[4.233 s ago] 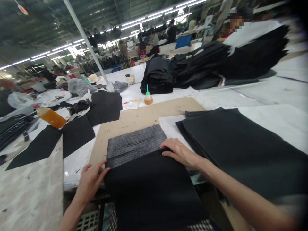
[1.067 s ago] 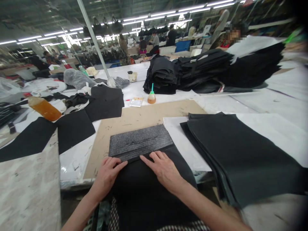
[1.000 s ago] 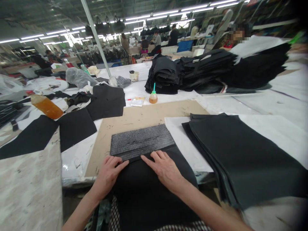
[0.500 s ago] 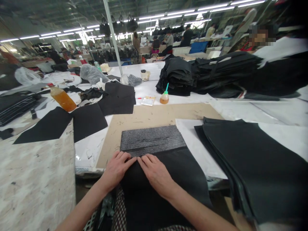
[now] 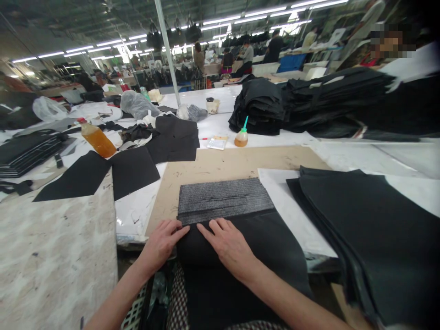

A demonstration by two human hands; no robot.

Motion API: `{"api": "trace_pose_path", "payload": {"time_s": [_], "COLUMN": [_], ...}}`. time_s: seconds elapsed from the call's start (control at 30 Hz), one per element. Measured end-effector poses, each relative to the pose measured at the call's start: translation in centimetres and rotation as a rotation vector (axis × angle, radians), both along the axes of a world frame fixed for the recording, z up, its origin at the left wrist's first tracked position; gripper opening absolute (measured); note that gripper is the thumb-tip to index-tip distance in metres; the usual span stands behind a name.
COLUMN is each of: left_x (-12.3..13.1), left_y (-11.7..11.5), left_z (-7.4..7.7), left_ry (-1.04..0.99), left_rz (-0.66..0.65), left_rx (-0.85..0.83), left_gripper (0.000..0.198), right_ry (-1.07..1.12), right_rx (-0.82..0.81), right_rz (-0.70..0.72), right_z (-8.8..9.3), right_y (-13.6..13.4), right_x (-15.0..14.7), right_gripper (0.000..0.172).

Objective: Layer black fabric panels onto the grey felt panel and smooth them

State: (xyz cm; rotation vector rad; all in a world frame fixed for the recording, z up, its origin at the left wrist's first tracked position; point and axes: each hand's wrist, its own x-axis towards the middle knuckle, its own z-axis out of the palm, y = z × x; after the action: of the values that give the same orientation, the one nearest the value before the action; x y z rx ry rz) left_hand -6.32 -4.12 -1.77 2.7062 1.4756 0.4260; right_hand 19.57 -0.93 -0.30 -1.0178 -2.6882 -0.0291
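Note:
A black fabric sheet (image 5: 271, 243) lies over the near table edge, its far edge overlapping a grey ribbed fabric panel (image 5: 223, 197) on a brown cardboard board (image 5: 220, 165). My left hand (image 5: 161, 243) lies flat on the sheet's left corner, fingers stretched toward the grey panel. My right hand (image 5: 228, 245) rests flat beside it on the black sheet, fingers spread and pointing up-left. Neither hand holds anything.
A stack of black sheets (image 5: 371, 229) lies on white paper at the right. A small glue bottle (image 5: 241, 136) and an amber bottle (image 5: 97, 140) stand further back. Black cut pieces (image 5: 130, 167) lie left, and folded black piles (image 5: 309, 103) behind. Other people work far off.
My hands slid from the sheet's outer corners to its left part and now lie close together along its far edge. The view has shifted, so everything sits further right.

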Motion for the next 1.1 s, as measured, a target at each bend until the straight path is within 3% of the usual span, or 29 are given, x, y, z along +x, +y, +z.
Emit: {"api": "trace_pose_path", "payload": {"time_s": [0.27,0.4,0.53,0.63,0.77,0.93,1.0,1.1], "left_x": [-0.9,-1.4,2.3,5.7,7.1,6.2,6.3,6.7], "left_y": [-1.3,-2.6,-1.8,-0.5,0.3,0.1,0.3,0.8], "left_z": [1.5,2.4,2.6,1.7,0.6,1.0,1.4,2.0], "left_ry": [0.138,0.082,-0.087,-0.035,0.111,0.092,0.059,0.001], "left_rz": [0.026,0.139,0.220,0.182,0.151,0.180,0.218,0.247], "left_rx": [-0.010,0.039,0.093,0.095,0.137,0.105,0.044,-0.068], "left_gripper": [0.041,0.038,0.030,0.029,0.025,0.023,0.023,0.019], "right_ry": [0.029,0.072,0.103,0.103,0.062,0.052,0.046,0.017], "right_rx": [0.001,0.002,0.007,0.004,-0.008,0.036,0.048,0.054], "right_rz": [0.008,0.021,0.018,0.014,-0.055,-0.217,-0.245,-0.276], "right_z": [0.1,0.0,-0.1,0.0,0.0,-0.6,-0.7,0.1], "right_y": [0.0,0.0,-0.2,0.0,0.8,2.0,2.5,3.0], "right_x": [0.4,0.6,0.6,1.4,5.8,14.3,16.3,16.4], "right_gripper": [0.050,0.050,0.047,0.040,0.041,0.053,0.048,0.022]}}
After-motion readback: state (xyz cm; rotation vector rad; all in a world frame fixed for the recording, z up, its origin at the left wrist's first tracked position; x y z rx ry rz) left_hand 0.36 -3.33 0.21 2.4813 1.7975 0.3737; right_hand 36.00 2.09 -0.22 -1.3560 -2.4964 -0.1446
